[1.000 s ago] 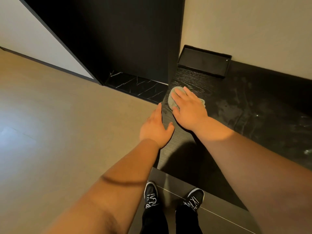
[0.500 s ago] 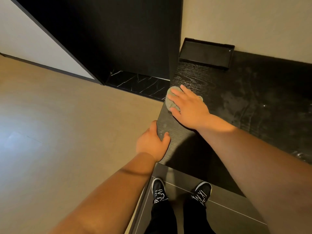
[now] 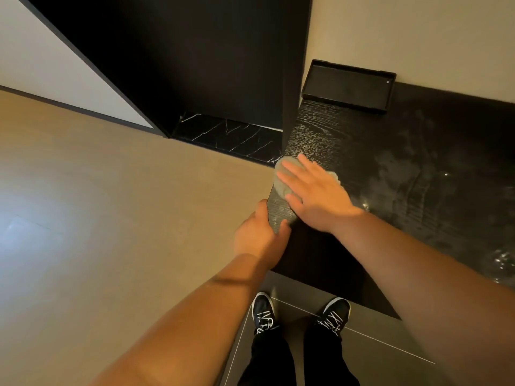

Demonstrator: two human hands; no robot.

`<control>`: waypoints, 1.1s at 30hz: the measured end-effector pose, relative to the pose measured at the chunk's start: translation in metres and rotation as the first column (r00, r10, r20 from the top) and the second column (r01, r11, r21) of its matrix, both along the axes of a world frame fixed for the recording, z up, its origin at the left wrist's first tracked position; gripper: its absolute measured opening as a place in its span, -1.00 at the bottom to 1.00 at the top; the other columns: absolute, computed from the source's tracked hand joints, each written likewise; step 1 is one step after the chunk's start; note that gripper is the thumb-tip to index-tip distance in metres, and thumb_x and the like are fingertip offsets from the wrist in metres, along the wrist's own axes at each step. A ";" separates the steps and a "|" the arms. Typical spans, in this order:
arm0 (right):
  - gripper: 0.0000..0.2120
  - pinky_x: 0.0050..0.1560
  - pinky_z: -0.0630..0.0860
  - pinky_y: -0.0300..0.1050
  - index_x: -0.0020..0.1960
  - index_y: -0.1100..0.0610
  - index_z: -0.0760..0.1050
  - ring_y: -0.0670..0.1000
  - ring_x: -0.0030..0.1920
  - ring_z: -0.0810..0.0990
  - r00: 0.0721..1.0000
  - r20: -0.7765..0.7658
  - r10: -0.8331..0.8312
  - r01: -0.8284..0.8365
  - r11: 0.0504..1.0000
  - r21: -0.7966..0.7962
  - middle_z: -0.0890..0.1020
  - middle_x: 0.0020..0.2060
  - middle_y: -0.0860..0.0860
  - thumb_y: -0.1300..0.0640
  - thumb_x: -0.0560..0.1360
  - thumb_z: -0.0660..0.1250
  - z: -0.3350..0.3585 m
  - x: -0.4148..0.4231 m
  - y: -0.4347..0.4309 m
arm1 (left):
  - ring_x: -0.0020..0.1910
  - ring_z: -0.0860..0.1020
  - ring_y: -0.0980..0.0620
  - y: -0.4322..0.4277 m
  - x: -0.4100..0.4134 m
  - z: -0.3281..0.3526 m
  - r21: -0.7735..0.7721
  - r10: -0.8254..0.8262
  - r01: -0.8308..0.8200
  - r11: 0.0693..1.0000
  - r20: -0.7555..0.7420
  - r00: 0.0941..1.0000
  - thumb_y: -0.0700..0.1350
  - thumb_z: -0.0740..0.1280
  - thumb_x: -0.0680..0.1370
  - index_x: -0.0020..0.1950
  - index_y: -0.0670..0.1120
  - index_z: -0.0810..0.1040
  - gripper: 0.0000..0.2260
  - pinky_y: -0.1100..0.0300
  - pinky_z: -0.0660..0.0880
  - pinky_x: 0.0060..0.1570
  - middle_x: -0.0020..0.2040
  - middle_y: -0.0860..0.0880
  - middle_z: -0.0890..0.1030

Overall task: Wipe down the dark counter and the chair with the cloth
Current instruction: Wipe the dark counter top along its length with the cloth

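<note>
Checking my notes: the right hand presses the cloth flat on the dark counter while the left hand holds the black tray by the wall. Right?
No. The head view shows the left hand holding the left edge of the dark counter, not the black tray, which sits untouched by the wall. The right hand does press the cloth flat.

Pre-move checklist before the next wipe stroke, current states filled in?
1. Cloth pressed flat under the right hand: ok.
2. Left hand grips the dark counter at its edge as a brace: ok.
3. Black tray apart from the cloth, back by the wall: ok.
4. Cloth wholly on the counter, not overhanging the edge: cannot tell.
5. Chair in view: not ok.
</note>
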State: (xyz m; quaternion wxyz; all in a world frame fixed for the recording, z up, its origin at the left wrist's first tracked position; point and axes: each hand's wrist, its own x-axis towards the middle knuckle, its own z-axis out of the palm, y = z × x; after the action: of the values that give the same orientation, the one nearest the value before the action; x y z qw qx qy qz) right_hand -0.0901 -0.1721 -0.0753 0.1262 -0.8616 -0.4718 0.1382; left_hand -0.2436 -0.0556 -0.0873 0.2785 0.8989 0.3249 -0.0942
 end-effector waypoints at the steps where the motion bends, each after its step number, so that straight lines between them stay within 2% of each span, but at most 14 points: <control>1: -0.45 0.61 0.07 0.16 0.63 -0.02 0.18 0.15 0.65 0.00 1.000 0.008 -0.029 0.029 1.000 -0.002 0.16 0.63 -0.06 -0.06 0.66 0.11 -0.001 0.007 0.007 | 0.04 0.63 -0.19 0.000 0.000 0.000 0.008 -0.001 0.001 1.000 -0.002 1.000 0.22 0.26 0.59 0.45 0.08 0.30 -0.52 0.04 0.44 -0.08 0.11 -0.08 0.65; 4: -0.47 0.58 0.14 0.20 0.61 -0.03 0.21 0.18 0.63 0.05 0.995 0.033 -0.092 0.092 0.995 -0.021 0.19 0.62 -0.04 -0.08 0.66 0.07 -0.003 0.013 0.017 | 0.02 0.62 -0.16 0.000 0.000 0.000 0.015 -0.010 0.010 1.000 0.009 1.000 0.24 0.24 0.60 0.44 0.09 0.29 -0.53 0.03 0.50 -0.07 0.09 -0.05 0.63; 11: -0.48 0.63 -0.12 0.06 0.63 -0.09 0.21 0.08 0.66 -0.06 0.992 -0.017 -0.128 0.127 0.991 -0.029 0.13 0.64 -0.10 -0.09 0.67 0.04 0.001 -0.046 -0.024 | 0.10 0.60 -0.11 0.004 0.000 -0.001 -0.092 -0.023 0.028 0.995 0.055 0.998 0.25 0.23 0.58 0.39 0.09 0.33 -0.56 -0.05 0.57 0.10 0.19 -0.04 0.61; 15: -0.49 0.61 0.01 0.12 0.62 -0.06 0.21 0.13 0.65 0.01 0.995 0.052 -0.083 0.086 0.994 -0.063 0.16 0.63 -0.05 -0.08 0.68 0.07 0.000 -0.038 -0.023 | 0.15 0.58 -0.10 0.006 -0.002 -0.002 -0.143 -0.028 0.042 0.989 0.100 0.995 0.24 0.27 0.57 0.40 0.06 0.35 -0.53 -0.06 0.55 0.15 0.23 -0.05 0.59; 18: -0.48 0.61 0.08 0.21 0.63 -0.05 0.17 0.19 0.64 -0.01 0.984 0.038 -0.176 0.178 0.982 -0.058 0.12 0.64 -0.05 -0.06 0.69 0.08 0.000 -0.022 -0.003 | 0.16 0.58 -0.11 0.010 -0.005 -0.004 -0.154 -0.069 0.089 0.984 0.131 0.989 0.26 0.26 0.56 0.42 0.03 0.34 -0.48 -0.07 0.56 0.14 0.23 -0.07 0.59; 21: -0.49 0.61 0.04 0.24 0.63 -0.05 0.14 0.23 0.64 -0.04 0.958 0.032 -0.285 0.286 0.956 -0.064 0.11 0.64 -0.01 -0.05 0.69 0.06 0.000 -0.029 0.013 | 0.19 0.58 -0.11 0.016 -0.009 -0.006 -0.148 -0.125 0.143 0.979 0.123 0.984 0.25 0.27 0.60 0.51 0.01 0.30 -0.43 -0.08 0.57 0.15 0.28 -0.08 0.58; 23: -0.49 0.62 0.00 0.23 0.63 -0.05 0.15 0.23 0.64 -0.05 0.965 0.032 -0.260 0.262 0.964 -0.043 0.11 0.64 -0.01 -0.04 0.69 0.06 0.001 -0.051 0.009 | 0.19 0.59 -0.08 0.019 -0.016 -0.007 -0.173 -0.128 0.153 0.973 0.146 0.981 0.22 0.27 0.62 0.53 0.02 0.31 -0.47 -0.06 0.58 0.14 0.29 -0.06 0.58; 26: -0.51 0.62 -0.07 0.13 0.62 -0.07 0.22 0.17 0.65 -0.03 0.990 0.023 -0.138 0.138 0.990 -0.016 0.14 0.64 -0.04 -0.03 0.70 0.10 0.000 -0.089 -0.014 | 0.15 0.62 -0.05 0.020 -0.032 -0.008 -0.230 -0.116 0.153 0.961 0.166 0.979 0.20 0.23 0.65 0.46 0.06 0.35 -0.57 -0.04 0.59 0.11 0.24 -0.02 0.62; 28: -0.53 0.62 -0.05 0.13 0.61 -0.08 0.25 0.14 0.65 -0.02 0.996 -0.004 -0.093 0.093 0.995 -0.025 0.14 0.64 -0.07 -0.04 0.70 0.10 0.000 -0.093 -0.024 | 0.13 0.63 -0.07 0.023 -0.043 -0.013 -0.242 -0.133 0.164 0.956 0.142 0.981 0.24 0.17 0.66 0.49 0.09 0.32 -0.56 -0.06 0.60 0.11 0.24 -0.02 0.63; 30: -0.52 0.61 -0.04 0.12 0.62 -0.07 0.24 0.14 0.65 -0.03 0.996 -0.018 -0.090 0.090 0.995 -0.038 0.12 0.65 -0.08 -0.05 0.71 0.08 0.001 -0.083 -0.022 | 0.15 0.63 -0.09 0.026 -0.052 -0.018 -0.249 -0.148 0.173 0.953 0.116 0.982 0.23 0.13 0.69 0.56 0.10 0.27 -0.54 -0.04 0.58 0.11 0.25 -0.04 0.64; 33: -0.50 0.62 -0.02 0.16 0.64 -0.05 0.15 0.20 0.65 -0.05 0.985 -0.001 -0.173 0.172 0.984 -0.038 0.09 0.65 -0.05 -0.05 0.71 0.02 0.002 -0.061 -0.001 | 0.16 0.62 -0.08 0.030 -0.065 -0.020 -0.294 -0.153 0.169 0.941 0.076 0.985 0.19 0.06 0.74 0.64 0.14 0.22 -0.54 0.05 0.53 0.10 0.27 -0.04 0.65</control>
State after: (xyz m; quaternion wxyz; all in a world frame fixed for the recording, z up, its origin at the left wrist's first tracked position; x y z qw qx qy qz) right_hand -0.1511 -0.1730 -0.0737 0.1222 -0.9012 -0.3924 0.1373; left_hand -0.3081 -0.0259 -0.1075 0.4114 0.8719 0.2248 -0.1413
